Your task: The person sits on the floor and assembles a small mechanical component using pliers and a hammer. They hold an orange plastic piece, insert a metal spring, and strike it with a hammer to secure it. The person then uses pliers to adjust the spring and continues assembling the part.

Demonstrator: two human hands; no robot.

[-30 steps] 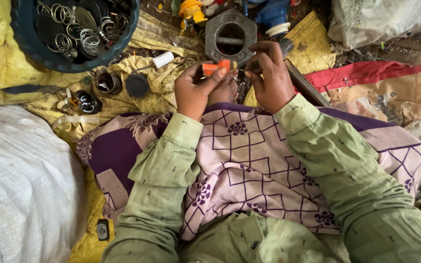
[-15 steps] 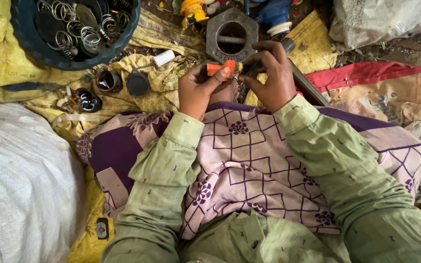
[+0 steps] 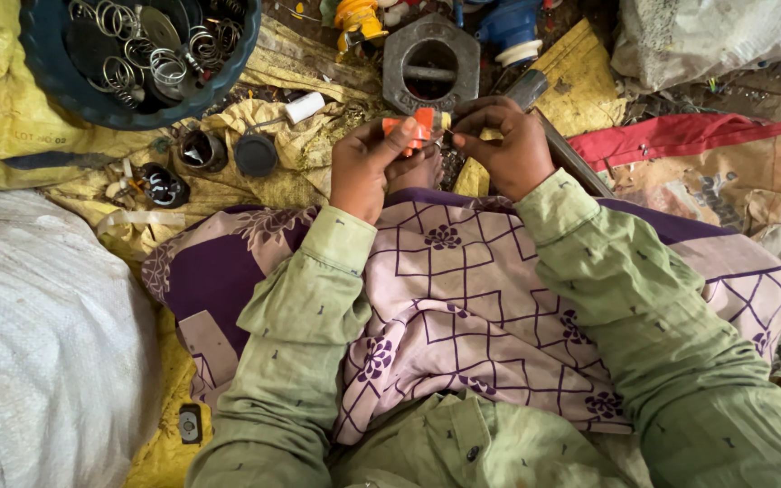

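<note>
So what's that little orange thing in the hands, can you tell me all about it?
The small orange piece looks like plastic, bright orange, blocky with flat tabs. It is held up over the lap, in front of a grey six-sided metal part. The left hand pinches it from the left, and the right hand fingers meet its right edge. Its far side is hidden.

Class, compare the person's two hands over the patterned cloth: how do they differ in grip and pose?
The left hand wraps its fingers around the small orange part; the right hand only pinches at that part's edge with its fingertips. The left hand's knuckles face the camera more upright; the right hand lies flatter, fingers curled. Both wear green sleeves and meet at the part.
</note>
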